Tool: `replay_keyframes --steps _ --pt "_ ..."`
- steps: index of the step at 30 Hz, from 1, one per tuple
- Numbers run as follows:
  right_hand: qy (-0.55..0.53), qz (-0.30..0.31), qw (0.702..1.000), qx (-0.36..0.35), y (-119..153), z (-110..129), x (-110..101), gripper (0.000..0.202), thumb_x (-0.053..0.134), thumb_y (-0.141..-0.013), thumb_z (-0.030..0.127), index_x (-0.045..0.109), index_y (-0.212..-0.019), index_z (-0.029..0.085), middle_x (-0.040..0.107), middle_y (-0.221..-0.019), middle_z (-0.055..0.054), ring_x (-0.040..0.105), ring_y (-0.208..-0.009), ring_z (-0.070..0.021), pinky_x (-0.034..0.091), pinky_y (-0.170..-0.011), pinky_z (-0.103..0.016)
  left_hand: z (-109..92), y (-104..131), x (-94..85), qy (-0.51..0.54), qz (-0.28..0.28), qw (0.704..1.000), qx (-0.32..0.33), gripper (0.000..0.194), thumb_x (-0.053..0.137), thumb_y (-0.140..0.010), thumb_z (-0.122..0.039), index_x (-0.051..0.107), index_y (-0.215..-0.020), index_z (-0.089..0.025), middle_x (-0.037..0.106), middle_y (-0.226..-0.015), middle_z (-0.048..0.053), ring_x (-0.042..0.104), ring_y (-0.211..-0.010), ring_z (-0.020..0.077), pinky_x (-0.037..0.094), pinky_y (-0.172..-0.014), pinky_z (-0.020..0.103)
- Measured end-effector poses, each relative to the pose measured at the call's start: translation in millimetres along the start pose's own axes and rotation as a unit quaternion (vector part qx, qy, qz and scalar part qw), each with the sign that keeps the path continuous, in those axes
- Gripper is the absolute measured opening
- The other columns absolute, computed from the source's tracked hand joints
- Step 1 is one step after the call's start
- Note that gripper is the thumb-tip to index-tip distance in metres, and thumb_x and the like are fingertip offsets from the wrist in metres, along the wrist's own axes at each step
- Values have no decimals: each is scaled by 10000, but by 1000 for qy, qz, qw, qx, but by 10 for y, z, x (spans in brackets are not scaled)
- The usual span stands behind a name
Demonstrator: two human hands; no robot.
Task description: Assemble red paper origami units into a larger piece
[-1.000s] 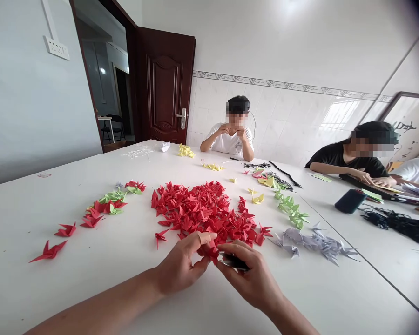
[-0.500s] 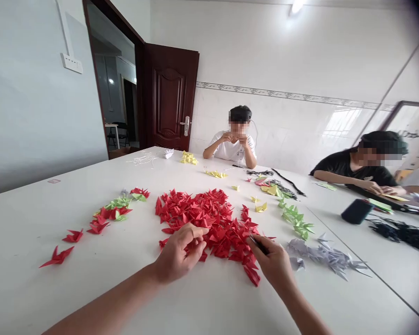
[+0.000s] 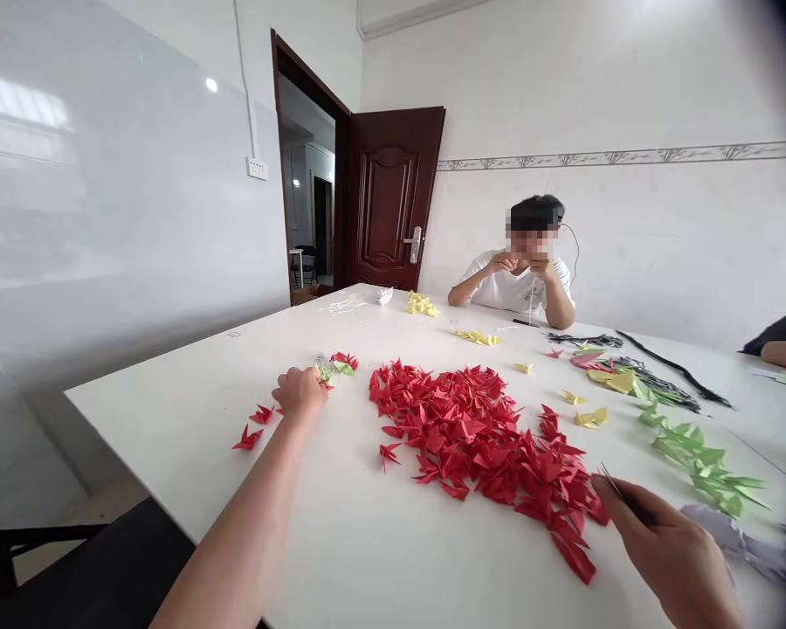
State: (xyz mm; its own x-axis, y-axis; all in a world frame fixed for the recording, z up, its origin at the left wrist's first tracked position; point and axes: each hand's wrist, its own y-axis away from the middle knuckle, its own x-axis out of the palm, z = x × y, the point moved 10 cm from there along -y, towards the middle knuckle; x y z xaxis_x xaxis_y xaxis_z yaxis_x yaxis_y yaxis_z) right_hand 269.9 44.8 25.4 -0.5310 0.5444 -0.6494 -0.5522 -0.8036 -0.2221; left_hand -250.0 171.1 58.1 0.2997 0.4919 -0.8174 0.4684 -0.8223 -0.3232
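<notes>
My left hand point(image 3: 299, 390) is stretched out to the left, over a small group of folded paper cranes, green point(image 3: 344, 369) and red point(image 3: 346, 358). Its fingers curl down, and whatever they hold is hidden under the hand. Two red paper cranes point(image 3: 247, 438) lie just below it. On the right, my right hand point(image 3: 672, 542) is closed around dark tweezers point(image 3: 629, 502), with the thin tips pointing up and left. It is beside the near right end of a big heap of red paper cranes point(image 3: 472, 428).
Yellow cranes point(image 3: 593, 418), green cranes point(image 3: 700, 454) and pale purple cranes point(image 3: 747, 542) lie to the right. Black cords point(image 3: 674, 367) are farther back. A person in a white shirt point(image 3: 514, 284) sits across the white table point(image 3: 354, 524). At right, another person's dark sleeve point(image 3: 782, 332) shows.
My left hand has moved from the front of the red heap to the small group at left. The view has turned left. The tweezers stay in my right hand.
</notes>
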Motion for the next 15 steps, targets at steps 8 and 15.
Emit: replay_keyframes --steps 8,15 --pt "-42 -40 998 -29 -17 -8 -37 410 567 -610 555 707 -728 188 682 -643 -46 602 -634 -227 448 -543 -286 10 -44 55 -48 52 997 -31 266 530 -654 -132 642 -885 -200 658 -844 105 543 -914 343 323 -783 463" --pt "-65 -66 994 -64 56 133 -69 411 549 -659 548 700 -699 168 642 -551 -30 556 -534 -183 413 -495 -262 -176 -46 -83 17 16 1000 8 301 519 -698 -171 613 -983 -189 663 -995 115 561 -981 332 390 -807 434"
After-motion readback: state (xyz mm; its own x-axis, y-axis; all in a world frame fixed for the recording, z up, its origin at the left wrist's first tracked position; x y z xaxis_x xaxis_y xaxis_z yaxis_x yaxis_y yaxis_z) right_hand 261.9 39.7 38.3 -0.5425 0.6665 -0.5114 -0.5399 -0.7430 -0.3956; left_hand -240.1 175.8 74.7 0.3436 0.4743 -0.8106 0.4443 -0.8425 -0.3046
